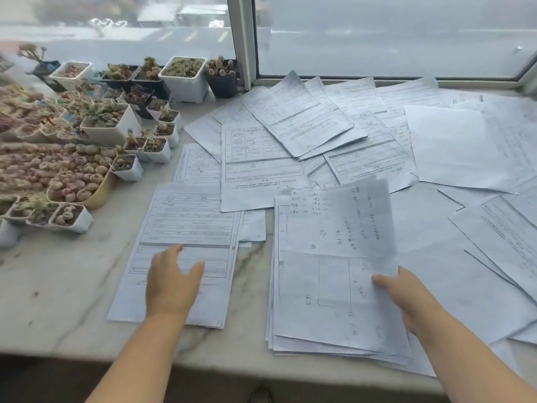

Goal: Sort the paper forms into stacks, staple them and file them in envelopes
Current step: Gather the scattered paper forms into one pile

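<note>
Many printed paper forms point(290, 135) lie scattered over a marble sill. A small stack of forms point(186, 228) lies at the front left; my left hand point(173, 282) rests flat on its lower part, fingers straight. At the front middle sits a thicker stack point(319, 315). My right hand point(406, 298) pinches the right edge of a handwritten sheet point(340, 228), whose far end is lifted above that stack.
Several small pots of succulents point(96, 123) crowd the left of the marble sill point(58, 286), with a row of pots point(183, 74) along the window. The window frame post point(242, 39) rises at the back. More loose sheets point(465, 146) cover the right side.
</note>
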{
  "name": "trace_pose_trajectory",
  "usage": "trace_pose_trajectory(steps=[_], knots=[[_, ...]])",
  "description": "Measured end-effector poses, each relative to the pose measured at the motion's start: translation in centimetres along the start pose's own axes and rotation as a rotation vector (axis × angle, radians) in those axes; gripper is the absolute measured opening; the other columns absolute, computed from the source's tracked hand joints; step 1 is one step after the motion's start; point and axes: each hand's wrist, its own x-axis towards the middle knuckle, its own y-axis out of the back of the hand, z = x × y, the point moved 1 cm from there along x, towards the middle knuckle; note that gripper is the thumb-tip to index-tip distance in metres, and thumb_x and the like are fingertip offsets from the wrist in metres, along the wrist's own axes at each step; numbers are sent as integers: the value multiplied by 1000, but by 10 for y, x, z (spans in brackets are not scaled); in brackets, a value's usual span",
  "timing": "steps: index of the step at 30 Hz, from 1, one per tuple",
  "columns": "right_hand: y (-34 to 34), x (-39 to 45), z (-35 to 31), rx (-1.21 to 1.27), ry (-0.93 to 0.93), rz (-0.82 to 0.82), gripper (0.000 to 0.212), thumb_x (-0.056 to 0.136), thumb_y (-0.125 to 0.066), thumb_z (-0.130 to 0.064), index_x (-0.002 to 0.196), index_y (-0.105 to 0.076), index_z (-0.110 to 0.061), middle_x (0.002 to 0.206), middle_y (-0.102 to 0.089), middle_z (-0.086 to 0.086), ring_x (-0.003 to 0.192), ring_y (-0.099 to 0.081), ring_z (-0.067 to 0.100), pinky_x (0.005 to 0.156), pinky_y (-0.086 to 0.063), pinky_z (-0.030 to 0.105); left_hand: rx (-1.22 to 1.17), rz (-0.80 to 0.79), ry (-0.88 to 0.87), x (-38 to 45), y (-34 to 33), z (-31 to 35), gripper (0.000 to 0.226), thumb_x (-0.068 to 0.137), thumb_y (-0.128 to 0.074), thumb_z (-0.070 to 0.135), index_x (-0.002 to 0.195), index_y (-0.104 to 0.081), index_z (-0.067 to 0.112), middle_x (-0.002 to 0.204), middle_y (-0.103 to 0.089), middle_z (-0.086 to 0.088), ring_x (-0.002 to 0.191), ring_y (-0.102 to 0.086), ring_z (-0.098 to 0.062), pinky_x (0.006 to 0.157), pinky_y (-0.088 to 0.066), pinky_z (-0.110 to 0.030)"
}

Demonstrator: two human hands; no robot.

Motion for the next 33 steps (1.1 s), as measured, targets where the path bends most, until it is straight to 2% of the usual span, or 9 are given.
trace_pose_trajectory(steps=[2, 5, 10, 13, 17, 23, 27, 29, 33], knots=[[-1, 0, 1, -23, 13, 13, 27, 91, -53, 0, 113, -64, -9, 103, -72, 14, 95, -68, 36, 92, -52, 57, 208, 85, 156, 27, 26, -32, 69, 75, -76, 41, 129, -52, 4, 128, -49, -22, 120, -46, -42, 97, -43, -50], [-5, -1, 2, -18, 19, -3, 26, 92, -54, -1, 112, -65, -12, 106, -72, 14, 97, -68, 36, 92, -51, 57, 284, -41, 358, 43, 35, -49, 94, 60, -87, 48, 129, -44, 0, 130, -43, -25, 121, -43, -43, 97, -42, -51], [-13, -4, 3, -10, 18, -11, 27, 93, -52, 0, 114, -63, -13, 108, -71, 14, 99, -67, 36, 94, -51, 56, 330, -136, 407, 54, 33, -58, 112, 46, -89, 57, 132, -39, 7, 132, -46, -16, 121, -47, -38, 96, -43, -46], [-15, -7, 4, 0, 24, -17, 29, 93, -52, 1, 116, -62, -13, 108, -71, 14, 97, -67, 35, 90, -52, 53, 290, -177, 418, 57, 35, -66, 77, 52, -82, 54, 114, -57, 15, 117, -62, -10, 110, -55, -36, 92, -45, -42], [-12, -11, 5, 19, 37, -31, 26, 95, -51, 1, 112, -62, -14, 101, -70, 10, 92, -67, 31, 78, -52, 44, -109, -117, 294, 44, 45, -74, 13, 84, -64, 11, 95, -62, 5, 98, -65, -14, 84, -57, -29, 72, -43, -35], [-10, -10, 9, 54, -1, -74, 36, 94, -51, 3, 126, -58, -13, 110, -71, 13, 99, -67, 34, 89, -51, 49, -557, 13, 282, -16, 64, -94, 15, 94, -56, 5, 104, -61, 15, 106, -68, -10, 92, -62, -28, 83, -47, -37], [-11, -9, 5, 94, -9, -129, 38, 95, -49, 2, 129, -58, -12, 108, -73, 12, 96, -69, 32, 83, -54, 47, -667, -161, 185, -43, 44, -52, 20, 94, -54, 0, 101, -65, 15, 83, -75, 8, 76, -70, -12, 60, -55, -18], [-11, -10, 1, 148, -15, -137, 28, 99, -51, -14, 125, -60, -16, 102, -75, 5, 92, -71, 26, 73, -56, 39, -567, -246, 71, -51, 21, -25, 21, 93, -56, 1, 103, -67, 16, 87, -75, 7, 79, -71, -8, 63, -54, -16], [-8, -6, -1, 220, -100, -213, 47, 88, -57, -58, 121, -64, -26, 113, -73, 2, 109, -66, 25, 99, -49, 46, -458, -399, -50, -66, -36, 21, 24, 93, -54, 6, 104, -68, 23, 94, -75, 6, 93, -70, -13, 84, -56, -35]])
